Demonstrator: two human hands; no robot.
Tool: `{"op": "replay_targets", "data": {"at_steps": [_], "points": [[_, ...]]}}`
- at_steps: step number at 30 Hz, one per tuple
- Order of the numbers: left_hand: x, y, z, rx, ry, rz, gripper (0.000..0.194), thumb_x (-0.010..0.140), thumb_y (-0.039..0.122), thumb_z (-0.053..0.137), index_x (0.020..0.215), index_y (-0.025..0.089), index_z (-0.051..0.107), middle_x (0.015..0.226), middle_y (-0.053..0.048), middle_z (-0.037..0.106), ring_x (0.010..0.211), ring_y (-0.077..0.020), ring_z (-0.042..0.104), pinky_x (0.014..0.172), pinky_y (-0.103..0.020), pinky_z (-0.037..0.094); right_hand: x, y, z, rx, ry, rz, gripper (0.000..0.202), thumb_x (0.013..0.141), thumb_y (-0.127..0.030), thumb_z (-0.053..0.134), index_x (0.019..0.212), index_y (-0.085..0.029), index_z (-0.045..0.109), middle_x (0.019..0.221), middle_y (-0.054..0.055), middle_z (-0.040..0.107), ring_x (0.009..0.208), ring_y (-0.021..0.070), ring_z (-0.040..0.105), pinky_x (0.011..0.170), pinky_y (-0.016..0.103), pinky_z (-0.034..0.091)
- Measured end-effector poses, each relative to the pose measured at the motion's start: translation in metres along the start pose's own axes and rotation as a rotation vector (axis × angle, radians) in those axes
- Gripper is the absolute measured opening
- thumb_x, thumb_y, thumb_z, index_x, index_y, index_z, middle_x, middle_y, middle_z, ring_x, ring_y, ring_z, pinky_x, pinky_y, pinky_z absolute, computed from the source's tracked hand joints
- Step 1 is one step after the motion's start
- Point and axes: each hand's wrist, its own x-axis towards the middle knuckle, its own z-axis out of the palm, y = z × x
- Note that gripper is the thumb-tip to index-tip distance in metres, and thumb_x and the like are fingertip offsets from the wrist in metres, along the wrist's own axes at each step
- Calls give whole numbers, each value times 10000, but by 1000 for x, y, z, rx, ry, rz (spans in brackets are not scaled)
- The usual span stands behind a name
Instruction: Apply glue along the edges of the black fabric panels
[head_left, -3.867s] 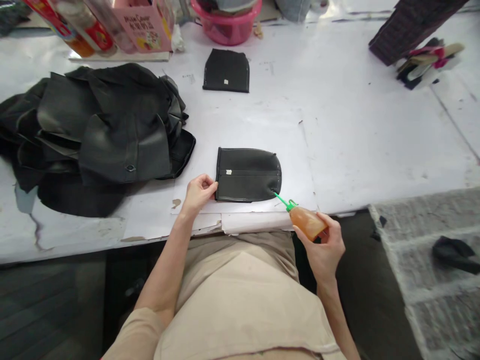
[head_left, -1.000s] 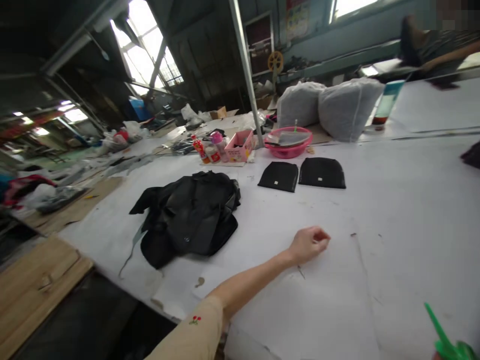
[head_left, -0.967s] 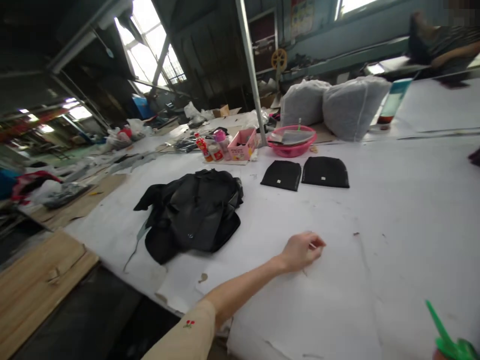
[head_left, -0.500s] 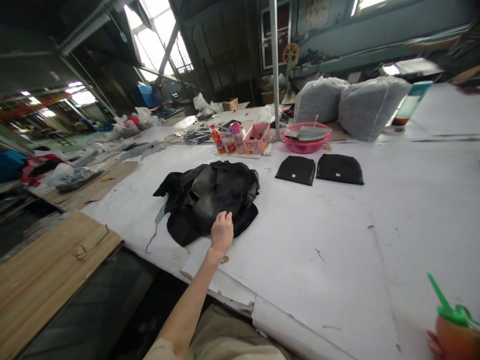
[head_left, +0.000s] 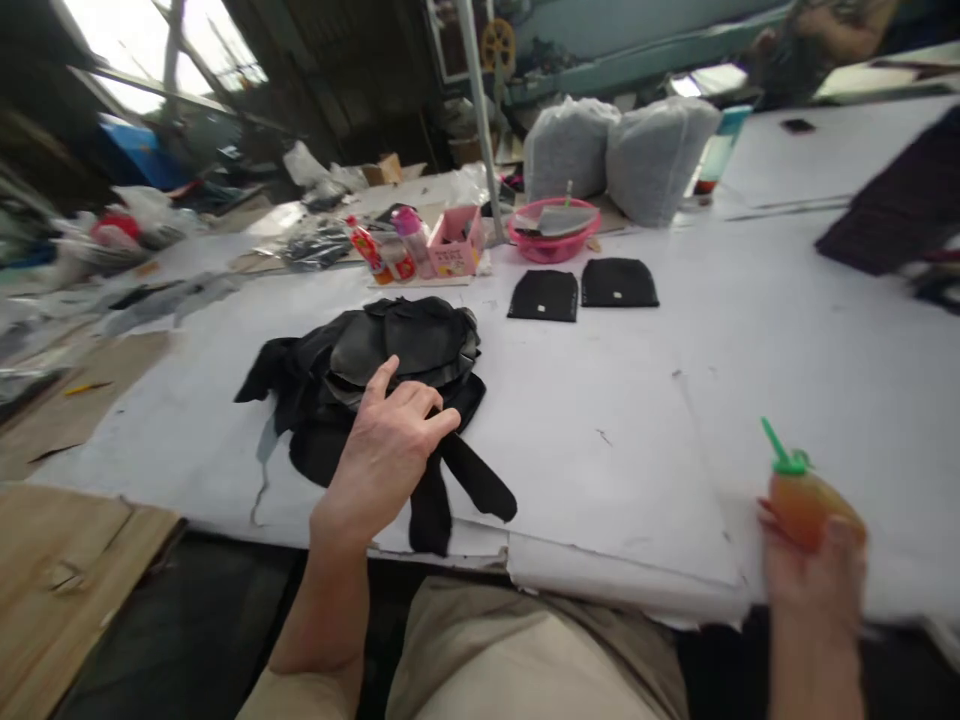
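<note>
My left hand (head_left: 390, 435) is above the near side of a heap of black leather-like pieces (head_left: 405, 340), its fingers apart and partly bent. Just beyond its thumb, two dark strips (head_left: 480, 480) spread from the heap toward the table's front edge. Whether the fingertips touch the pieces I cannot tell. At the right, my right hand (head_left: 814, 565) is wrapped round a squeeze bottle (head_left: 806, 510) with orange contents and a green nozzle cap. The bottle tilts, and that hand is slightly blurred. Two flat black panels (head_left: 544, 295) lie farther back on the white table (head_left: 600, 400).
Behind the heap stand a red-labelled bottle (head_left: 367, 248), a jar and a pink box (head_left: 456, 242). A pink basin (head_left: 555, 235) sits by a metal post (head_left: 480, 110), near grey bulging bags (head_left: 660, 160). Dark cloth (head_left: 892, 200) lies at right; a person (head_left: 832, 35) is beyond.
The view has swung right and down. My left hand has opened out from a closed grip, and two strips now stick out from the heap. My right hand with the bottle has come further into view.
</note>
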Motion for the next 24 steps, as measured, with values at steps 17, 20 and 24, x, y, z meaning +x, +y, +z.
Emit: {"op": "replay_targets", "data": {"at_steps": [17, 20, 24], "points": [[64, 118, 145, -236, -362, 188, 952, 698, 403, 834, 1495, 147, 379, 1493, -260, 416, 1360, -438, 396, 1096, -556, 328, -115, 32, -20, -88, -228, 579, 415, 791, -547, 738, 1079, -250, 706, 980, 59, 754, 898, 270, 711, 954, 628, 522], [42, 105, 148, -248, -364, 143, 1115, 594, 567, 863, 1500, 138, 374, 1496, -269, 415, 1394, -468, 346, 1126, -600, 272, -143, 12, -46, -106, -233, 679, 564, 752, -594, 759, 1209, -278, 667, 1038, 78, 748, 875, 259, 720, 839, 508, 595], [30, 89, 158, -289, -364, 224, 1018, 643, 539, 850, 1472, 134, 420, 1471, -243, 460, 1349, -404, 434, 1079, -498, 390, -147, -3, -61, -128, -183, 533, 647, 653, -654, 803, 1185, -308, 680, 1108, 69, 736, 920, 267, 714, 973, 528, 526]]}}
